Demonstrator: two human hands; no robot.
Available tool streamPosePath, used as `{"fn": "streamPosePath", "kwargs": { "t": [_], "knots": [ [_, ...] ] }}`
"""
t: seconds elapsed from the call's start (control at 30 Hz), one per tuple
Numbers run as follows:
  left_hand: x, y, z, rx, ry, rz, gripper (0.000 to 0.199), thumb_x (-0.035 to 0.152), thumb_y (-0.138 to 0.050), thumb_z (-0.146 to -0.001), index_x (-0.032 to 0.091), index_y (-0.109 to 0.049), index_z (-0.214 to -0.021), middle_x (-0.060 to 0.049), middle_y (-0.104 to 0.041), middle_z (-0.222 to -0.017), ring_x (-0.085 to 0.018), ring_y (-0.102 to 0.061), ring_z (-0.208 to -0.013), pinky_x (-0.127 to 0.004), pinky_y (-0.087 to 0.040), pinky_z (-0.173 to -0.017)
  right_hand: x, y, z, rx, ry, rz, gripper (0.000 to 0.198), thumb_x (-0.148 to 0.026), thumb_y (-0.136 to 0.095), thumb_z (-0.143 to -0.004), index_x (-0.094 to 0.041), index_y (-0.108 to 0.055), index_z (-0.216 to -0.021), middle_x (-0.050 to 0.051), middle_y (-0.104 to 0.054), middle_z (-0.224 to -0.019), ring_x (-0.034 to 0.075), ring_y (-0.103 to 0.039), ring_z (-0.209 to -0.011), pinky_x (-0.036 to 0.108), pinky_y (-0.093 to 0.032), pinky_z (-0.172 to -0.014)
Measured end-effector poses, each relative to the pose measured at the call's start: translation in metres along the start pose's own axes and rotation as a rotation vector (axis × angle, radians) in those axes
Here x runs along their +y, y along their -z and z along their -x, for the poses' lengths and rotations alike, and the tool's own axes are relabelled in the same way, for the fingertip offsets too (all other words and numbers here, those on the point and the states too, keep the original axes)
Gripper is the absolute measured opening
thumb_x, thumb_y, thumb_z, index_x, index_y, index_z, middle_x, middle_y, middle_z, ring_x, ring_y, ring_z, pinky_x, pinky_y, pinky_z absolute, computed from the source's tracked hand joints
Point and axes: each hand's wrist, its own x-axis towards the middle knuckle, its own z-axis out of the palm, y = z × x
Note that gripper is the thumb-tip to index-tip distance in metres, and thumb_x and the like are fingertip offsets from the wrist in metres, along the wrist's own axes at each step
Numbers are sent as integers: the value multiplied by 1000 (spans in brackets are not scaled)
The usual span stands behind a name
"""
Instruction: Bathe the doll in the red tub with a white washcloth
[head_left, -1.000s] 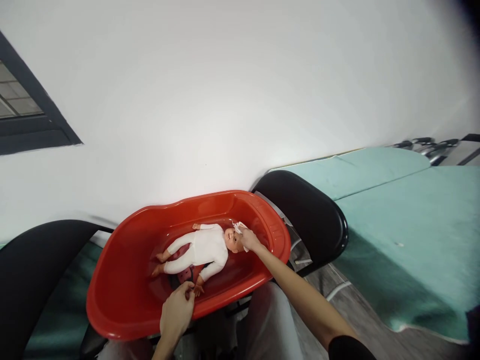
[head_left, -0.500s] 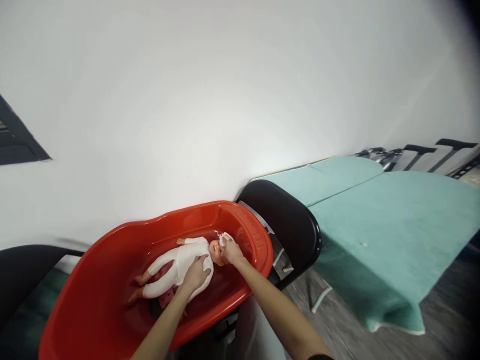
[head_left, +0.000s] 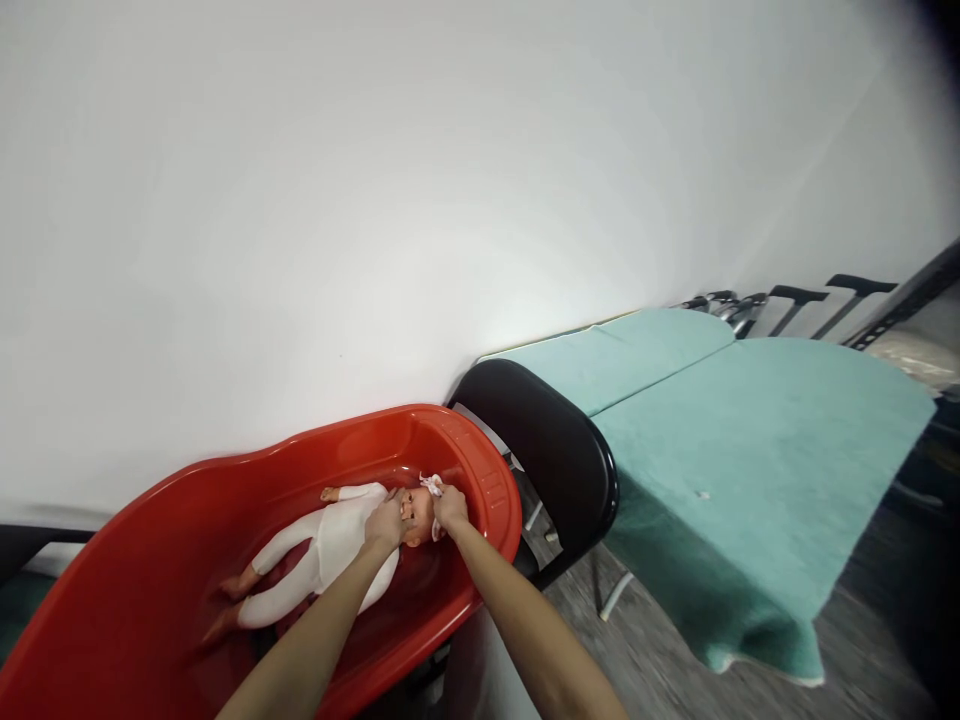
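Observation:
A baby doll [head_left: 341,540] in a white bodysuit lies on its back in a red baby bathtub [head_left: 491,500], with its head toward the right end. My left hand [head_left: 384,523] grips the doll at the chin and neck, its fingers closed against the lower face. At the top of the doll's head, my right hand [head_left: 451,508] is closed on a white cloth headpiece [head_left: 430,484], part of which sticks out above the fingers. Whether that cloth is a cap or a headband I cannot tell. Something dark red lies partly hidden under the doll's legs.
A black folding chair [head_left: 536,450] stands against the tub's right end. Beyond it is a table with a pale green cover [head_left: 757,450] hanging over its edge. Crutch-like handles [head_left: 799,296] lean at the far right. A white wall [head_left: 337,200] rises behind the tub.
My left hand has moved from the doll's chest up to its chin. My right hand has shifted to the crown, drawing the white headpiece off the forehead. The view has turned slightly right.

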Motion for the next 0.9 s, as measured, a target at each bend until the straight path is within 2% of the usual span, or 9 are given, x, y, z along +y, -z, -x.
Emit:
{"fn": "streamPosePath", "kwargs": {
  "t": [0.13,0.23,0.33,0.43,0.57,0.67,0.8,0.9],
  "knots": [
    [-6,3,3,4,18,-9,65,34,-69,-84,28,-48,-145,-7,-53,-151,-25,-57,-129,-31,-43,-102,-9,-14,8,50,62,82,30,-29,-64,-85,-22,-72,-113,13,-68,-118,27,-67,-106,33,-50,-89],
    [-7,3,6,13,22,-8,59,36,-62,-88,30,-48,-145,-5,-54,-150,-24,-59,-125,-32,-45,-99,-14,-25,9,26,142,114,24,-26,-66,-82,-26,-74,-104,7,-65,-122,24,-61,-113,30,-44,-95],
    [-4,2,8,21,22,0,59,38,-61,-90,30,-46,-147,-4,-50,-153,-22,-59,-125,-31,-46,-98,-13,-23,-2,18,116,105,28,-24,-67,-80,-26,-73,-107,6,-66,-120,22,-62,-110,27,-44,-92],
    [4,1,12,29,20,-25,62,34,-64,-89,28,-45,-147,-6,-45,-157,-24,-57,-127,-33,-45,-101,-8,-14,-16,17,34,59,30,-22,-62,-84,-22,-70,-114,7,-70,-116,19,-66,-105,23,-46,-86],
    [22,-2,20,74,16,-246,72,26,-71,-82,25,-45,-149,-10,-40,-159,-34,-47,-135,-43,-44,-103,1,-6,-17,-14,-105,1,36,-24,-51,-92,-18,-64,-125,11,-74,-107,19,-71,-80,24,-49,-64],
    [38,-8,26,125,-104,-390,69,19,-67,-84,26,-46,-150,-8,-38,-161,-35,-39,-142,-46,-38,-112,4,-4,-7,-20,-150,-24,36,-24,-49,-93,-18,-61,-127,10,-75,-103,16,-70,-69,23,-47,-55],
    [51,-22,30,162,-275,-402,55,12,-43,-95,14,-47,-150,-13,-47,-154,-29,-38,-144,-45,-27,-122,-2,8,-2,45,-96,22,28,-20,-53,-90,-16,-68,-114,11,-75,-103,18,-71,-85,21,-48,-65],
    [54,-33,29,131,-276,-353,56,9,-40,-96,6,-43,-151,-18,-41,-157,-28,-31,-149,-45,-22,-124,-16,20,-7,133,-27,69,37,-17,-52,-88,-14,-65,-123,15,-70,-118,21,-67,-105,24,-48,-82]
  ]
}}
